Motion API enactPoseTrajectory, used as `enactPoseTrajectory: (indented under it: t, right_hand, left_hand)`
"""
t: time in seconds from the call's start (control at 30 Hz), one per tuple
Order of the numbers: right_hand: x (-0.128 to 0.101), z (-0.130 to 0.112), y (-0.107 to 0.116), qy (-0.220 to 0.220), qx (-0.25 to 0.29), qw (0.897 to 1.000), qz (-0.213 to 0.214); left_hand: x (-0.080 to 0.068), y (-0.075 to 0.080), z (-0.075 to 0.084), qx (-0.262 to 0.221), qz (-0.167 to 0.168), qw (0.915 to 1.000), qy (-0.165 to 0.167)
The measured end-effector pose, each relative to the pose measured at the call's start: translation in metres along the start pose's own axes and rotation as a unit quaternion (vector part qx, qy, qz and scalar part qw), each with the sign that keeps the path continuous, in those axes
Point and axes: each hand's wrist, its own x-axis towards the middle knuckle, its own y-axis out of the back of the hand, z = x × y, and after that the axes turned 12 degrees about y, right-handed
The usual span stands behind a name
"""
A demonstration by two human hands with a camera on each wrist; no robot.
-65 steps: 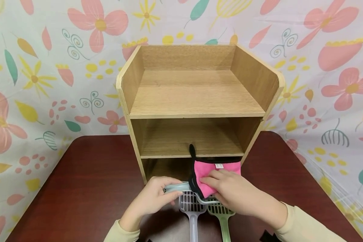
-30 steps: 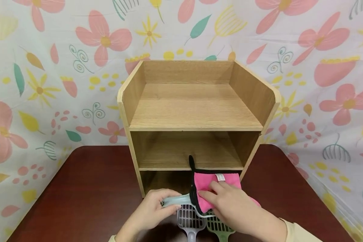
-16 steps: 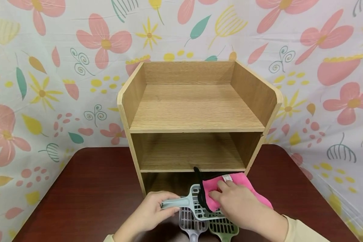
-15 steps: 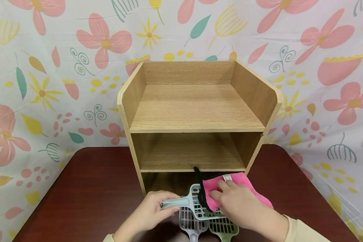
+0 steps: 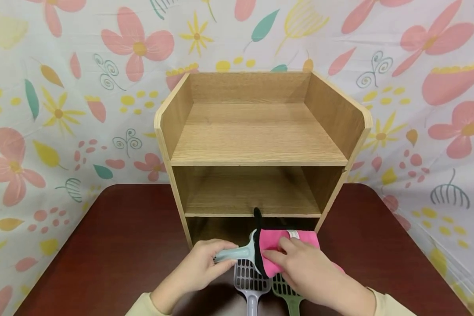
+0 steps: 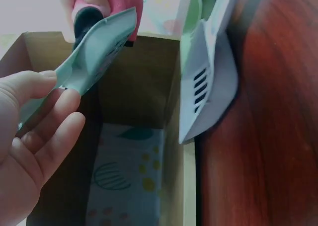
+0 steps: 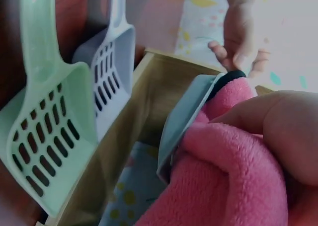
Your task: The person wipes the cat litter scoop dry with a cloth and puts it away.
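Observation:
My left hand [image 5: 197, 267] pinches the handle of a light blue litter scoop [image 5: 235, 253] between thumb and fingers. A pink cloth [image 5: 269, 242] with black edging and a white label covers most of the scoop's head. My right hand [image 5: 306, 268] grips the cloth, fingers bent into it against the scoop. In the right wrist view, the fluffy cloth [image 7: 218, 161] bunches against the edge of the scoop head [image 7: 186, 119]. Below the held scoop are a grey-lilac litter scoop [image 5: 251, 281] and a green litter scoop [image 5: 287, 289], side by side, handles toward me.
Behind the hands stands a wooden shelf unit [image 5: 258, 134] with an upper tray and two compartments below. It rests on a dark red-brown table [image 5: 130, 245]. A flower-patterned sheet [image 5: 83, 87] hangs around the back and sides.
Half a second ago the cloth lay further right, with the scoop's slotted head showing; now it has moved left over the head, up to the handle's base. The left hand keeps its hold.

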Motion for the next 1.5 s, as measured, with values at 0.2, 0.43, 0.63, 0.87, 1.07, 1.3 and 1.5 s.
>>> enactPoseTrajectory:
  t: [0.2, 0.43, 0.63, 0.87, 1.07, 1.3, 1.5]
  right_hand:
    - [-0.007, 0.000, -0.003, -0.014, -0.033, 0.999, 0.001]
    - [-0.014, 0.011, 0.000, -0.034, -0.040, 0.999, 0.007]
    - [-0.028, 0.019, 0.004, -0.081, -0.006, 0.997, 0.014]
    - [-0.050, 0.023, 0.004, -0.130, 0.105, 0.980, 0.109]
    - [-0.064, 0.026, 0.002, -0.159, 0.250, 0.938, 0.180]
    - [-0.084, 0.030, -0.001, -0.267, 0.474, 0.800, 0.253]
    - [-0.102, 0.038, -0.006, -0.303, 0.634, 0.639, 0.312]
  left_hand:
    - [-0.005, 0.000, -0.001, 0.012, 0.024, 0.9994, -0.021]
    - [-0.011, 0.006, 0.001, -0.002, 0.042, 0.9991, -0.005]
    - [-0.013, 0.008, -0.002, 0.009, 0.057, 0.9983, 0.004]
    - [-0.018, 0.010, -0.005, 0.019, 0.073, 0.9970, 0.017]
    - [-0.022, 0.015, -0.005, 0.021, 0.092, 0.9955, 0.009]
    - [-0.025, 0.022, -0.001, 0.023, 0.102, 0.9945, -0.008]
    - [-0.027, 0.028, 0.002, 0.026, 0.105, 0.9936, -0.031]
